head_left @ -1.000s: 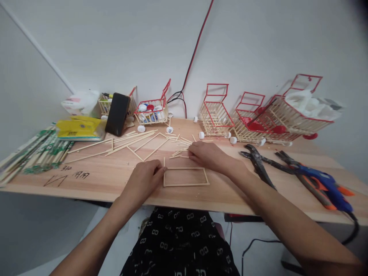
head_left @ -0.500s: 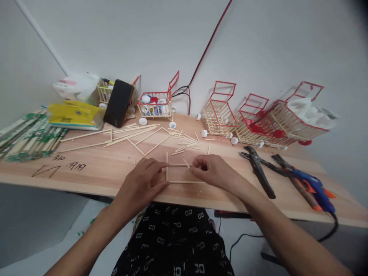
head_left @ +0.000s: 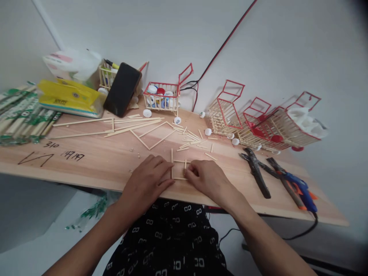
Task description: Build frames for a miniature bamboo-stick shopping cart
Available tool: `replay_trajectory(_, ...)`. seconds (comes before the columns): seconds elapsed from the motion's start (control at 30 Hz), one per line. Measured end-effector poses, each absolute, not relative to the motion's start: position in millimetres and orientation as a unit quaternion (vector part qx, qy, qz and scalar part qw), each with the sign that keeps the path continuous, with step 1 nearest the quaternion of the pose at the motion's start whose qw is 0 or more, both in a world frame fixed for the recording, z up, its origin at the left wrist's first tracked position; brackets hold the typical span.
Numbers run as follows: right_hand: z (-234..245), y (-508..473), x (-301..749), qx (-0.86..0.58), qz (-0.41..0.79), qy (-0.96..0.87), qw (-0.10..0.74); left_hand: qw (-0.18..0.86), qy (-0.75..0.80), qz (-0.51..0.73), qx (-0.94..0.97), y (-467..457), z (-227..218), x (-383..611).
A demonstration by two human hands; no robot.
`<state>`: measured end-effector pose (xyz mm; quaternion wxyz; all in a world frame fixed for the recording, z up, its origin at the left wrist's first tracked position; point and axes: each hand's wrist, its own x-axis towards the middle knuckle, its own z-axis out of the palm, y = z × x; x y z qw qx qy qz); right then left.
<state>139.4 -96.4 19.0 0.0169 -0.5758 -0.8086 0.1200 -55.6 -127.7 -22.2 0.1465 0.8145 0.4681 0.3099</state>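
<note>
A small wooden stick frame (head_left: 172,169) lies flat near the table's front edge, with two parallel sticks running rightward from a crosswise one. My left hand (head_left: 151,177) steadies its left end, fingertips on the upper corner and thumb at the lower one. Between the closed thumb and fingers of my right hand (head_left: 208,177) is a short wooden stick (head_left: 185,165), standing across the two parallel sticks. Their right ends are hidden beneath that hand. Just beyond lie several loose short sticks (head_left: 189,138) and an angular stick outline (head_left: 150,148).
Along the wall stand miniature stick carts (head_left: 225,115), one full of bottle caps (head_left: 161,96). A phone (head_left: 122,90) leans at the back left, beside a yellow packet (head_left: 71,96) and bundled sticks (head_left: 23,119). Pliers (head_left: 257,174) and a blue glue gun (head_left: 303,189) lie at right.
The short stick in my right hand has turned from slanted to crossing the two parallel sticks. My right hand has shifted slightly toward the left hand. The camera view has tilted.
</note>
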Motion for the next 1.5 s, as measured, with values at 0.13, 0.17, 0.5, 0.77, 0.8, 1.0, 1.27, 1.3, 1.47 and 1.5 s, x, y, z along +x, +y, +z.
replay_trajectory(0.13, 24.5, -96.4, 145.3, -0.571, 0.141, -0.808, 0.020, 0.148, 0.466, 0.306, 0.817, -127.8, -23.1, -56.1)
replay_trajectory(0.17, 25.7, -96.2, 148.3, -0.573, 0.139, -0.807, 0.030, 0.148, 0.467, 0.304, 0.817, -127.7, -23.3, -56.3)
replay_trajectory(0.5, 10.9, -96.7, 165.3, -0.517, 0.107, -0.837, 0.140, 0.122, 0.469, 0.300, 0.821, -127.2, -24.7, -54.2)
replay_trajectory(0.77, 10.1, -102.5, 160.8, -0.496, 0.131, -0.848, 0.137, 0.116, 0.474, 0.300, 0.820, -126.8, -25.5, -52.9)
replay_trajectory(0.8, 10.1, -103.3, 161.0, -0.491, 0.131, -0.851, 0.136, 0.115, 0.473, 0.299, 0.820, -126.7, -25.4, -52.8)
replay_trajectory(1.0, 9.2, -105.6, 161.7, -0.480, 0.131, -0.856, 0.142, 0.122, 0.476, 0.295, 0.819, -126.7, -23.6, -51.7)
replay_trajectory(1.27, 12.1, -112.3, 161.6, -0.476, 0.120, -0.860, 0.141, 0.119, 0.477, 0.303, 0.816, -127.9, -24.3, -52.2)
replay_trajectory(1.3, 12.2, -113.3, 161.6, -0.477, 0.119, -0.860, 0.136, 0.118, 0.477, 0.301, 0.817, -127.8, -24.3, -52.2)
replay_trajectory(1.47, 13.5, -117.0, 161.4, -0.483, 0.121, -0.859, 0.124, 0.121, 0.480, 0.295, 0.817, -127.5, -23.9, -51.8)
replay_trajectory(1.5, 14.0, -117.6, 161.4, -0.483, 0.121, -0.858, 0.122, 0.122, 0.480, 0.295, 0.817, -127.5, -23.8, -51.7)
